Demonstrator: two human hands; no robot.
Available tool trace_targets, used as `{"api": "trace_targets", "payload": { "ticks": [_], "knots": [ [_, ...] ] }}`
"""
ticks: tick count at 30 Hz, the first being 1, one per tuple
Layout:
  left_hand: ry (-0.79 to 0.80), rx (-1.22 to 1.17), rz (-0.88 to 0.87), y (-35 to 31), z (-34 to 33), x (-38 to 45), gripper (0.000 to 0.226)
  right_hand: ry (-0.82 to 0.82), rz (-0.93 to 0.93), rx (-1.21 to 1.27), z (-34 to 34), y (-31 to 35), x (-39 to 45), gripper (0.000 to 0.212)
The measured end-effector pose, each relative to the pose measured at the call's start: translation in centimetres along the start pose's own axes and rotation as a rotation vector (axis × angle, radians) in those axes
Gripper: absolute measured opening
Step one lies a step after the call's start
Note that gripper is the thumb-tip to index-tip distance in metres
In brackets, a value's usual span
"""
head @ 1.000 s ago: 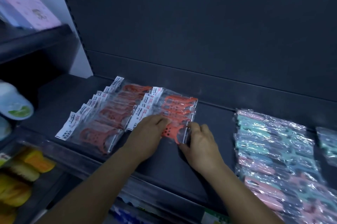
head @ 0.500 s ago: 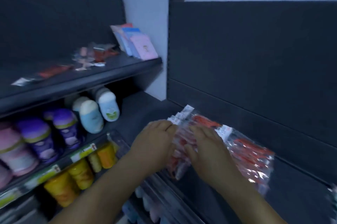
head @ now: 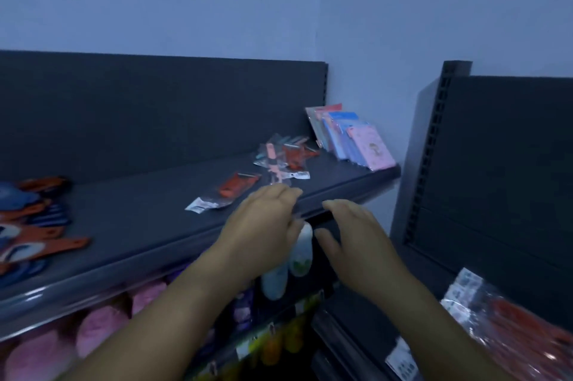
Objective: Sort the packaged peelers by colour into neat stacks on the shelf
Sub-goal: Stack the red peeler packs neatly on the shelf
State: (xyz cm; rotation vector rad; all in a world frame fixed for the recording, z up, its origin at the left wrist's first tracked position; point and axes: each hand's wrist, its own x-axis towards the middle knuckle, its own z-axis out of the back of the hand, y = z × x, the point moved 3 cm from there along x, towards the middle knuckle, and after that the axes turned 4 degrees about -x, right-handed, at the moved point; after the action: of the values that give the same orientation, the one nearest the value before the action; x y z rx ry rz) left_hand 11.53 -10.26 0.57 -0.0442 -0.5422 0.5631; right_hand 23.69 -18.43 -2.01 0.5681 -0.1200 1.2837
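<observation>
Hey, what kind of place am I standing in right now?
Most likely a shop aisle: dark display shelving, loose packaged peelers in clear wrappers, and a row of upright packets faced toward the aisle.

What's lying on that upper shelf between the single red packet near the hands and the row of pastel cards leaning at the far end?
In the head view, a loose heap of packaged peelers, red, pink and teal mixed, lies between the red packet and the pastel cards.
</observation>
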Motion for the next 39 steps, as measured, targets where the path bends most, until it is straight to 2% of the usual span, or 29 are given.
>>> {"api": "trace_targets", "payload": {
  "ticks": [5, 14, 18, 20, 25, 27, 33, 36, 39],
  "knots": [
    [0.034, 0.022, 0.127, 6.0, 1.0, 2.0, 0.054, 0.024, 0.005, -0.011, -1.9, 2.1, 5.3, 0.05],
    [0.293, 0.073, 0.446, 13.7, -2.4, 6.3, 0.057, 0.082, 0.011, -0.015, -5.6, 1.4, 13.9, 0.049],
    [0.258, 0.05, 0.494, 14.8, -2.6, 8.3, 0.042, 0.096, -0.006, 0.006, -7.0, 0.6, 17.7, 0.04],
    [0.255, 0.023, 0.532, 15.4, -2.7, 9.0, 0.046, 0.122, -0.021, -0.02, -7.8, 0.6, 19.3, 0.032],
    [0.205, 0.012, 0.59, 16.2, -2.0, 10.1, 0.057, 0.229, -0.093, -0.046, -9.2, 0.5, 21.9, 0.048],
    [0.162, 0.006, 0.598, 16.3, -1.5, 10.7, 0.059, 0.248, -0.118, 0.002, -9.5, 0.3, 22.6, 0.048],
    [0.055, -0.086, 0.592, 15.7, -1.4, 13.6, 0.063, 0.111, -0.163, 0.175, -7.3, -0.7, 24.2, 0.031],
    [0.046, -0.116, 0.572, 15.6, -2.3, 16.1, 0.055, 0.047, -0.227, 0.213, -6.0, -2.3, 25.5, 0.031],
    [0.082, -0.156, 0.56, 15.9, -3.7, 18.9, 0.037, -0.009, -0.34, 0.248, -6.0, -4.3, 27.0, 0.023]
  ]
}}
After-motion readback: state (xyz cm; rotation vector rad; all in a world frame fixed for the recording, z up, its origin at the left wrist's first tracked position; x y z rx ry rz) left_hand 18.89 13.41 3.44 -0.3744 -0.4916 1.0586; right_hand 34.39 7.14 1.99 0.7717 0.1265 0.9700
